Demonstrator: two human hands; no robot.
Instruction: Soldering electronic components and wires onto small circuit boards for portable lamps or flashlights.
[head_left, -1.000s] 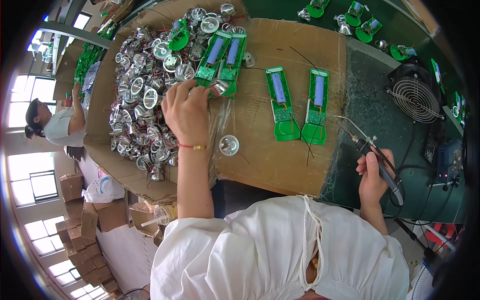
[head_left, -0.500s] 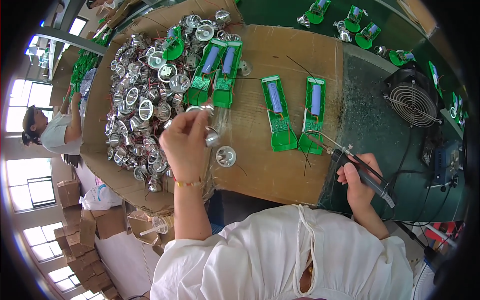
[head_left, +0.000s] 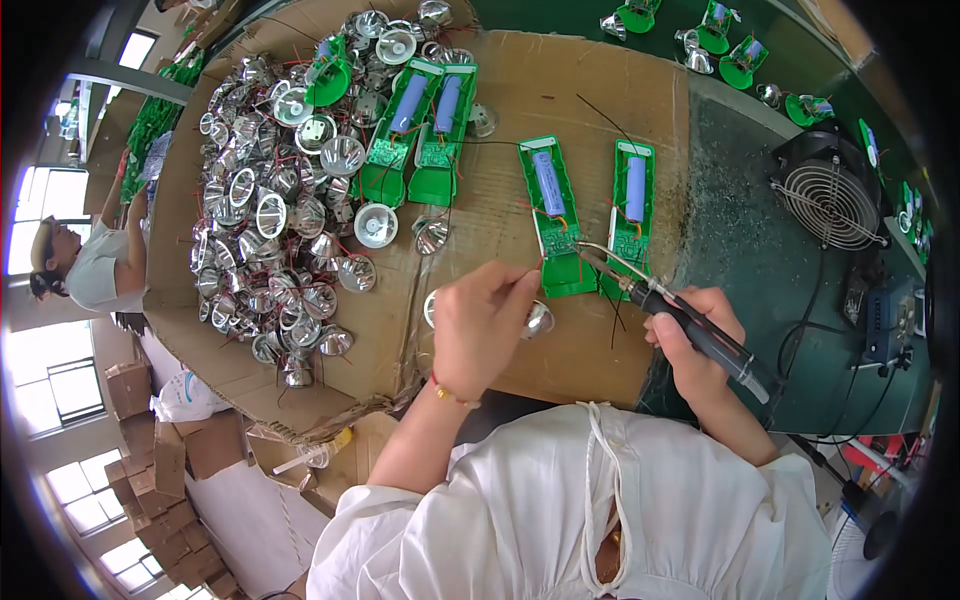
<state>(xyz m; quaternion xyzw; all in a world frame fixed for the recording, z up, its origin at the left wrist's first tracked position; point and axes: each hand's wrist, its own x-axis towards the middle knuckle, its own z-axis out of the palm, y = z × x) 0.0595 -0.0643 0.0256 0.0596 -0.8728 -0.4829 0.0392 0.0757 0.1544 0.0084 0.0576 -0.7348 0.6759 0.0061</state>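
My left hand is closed in a pinch near the lower end of a green housing. A silver lamp reflector hangs at its fingers, apparently by its thin wire. My right hand grips a soldering iron with a thin curved metal tube along it. The iron's tip is over the circuit board of that housing, which also holds a blue battery cell. Just right of it lies a second green housing with a cell, its lower end partly behind the iron.
A cardboard box full of silver reflectors stands on the left, two green housings at its edge. On the right are a fan with a wire guard and a blue device. More green assemblies lie at the back. A person works at far left.
My left hand has moved right and down from the box edge to the housings, bringing the reflector. The soldering iron's tip has shifted left, from the right housing to the left one.
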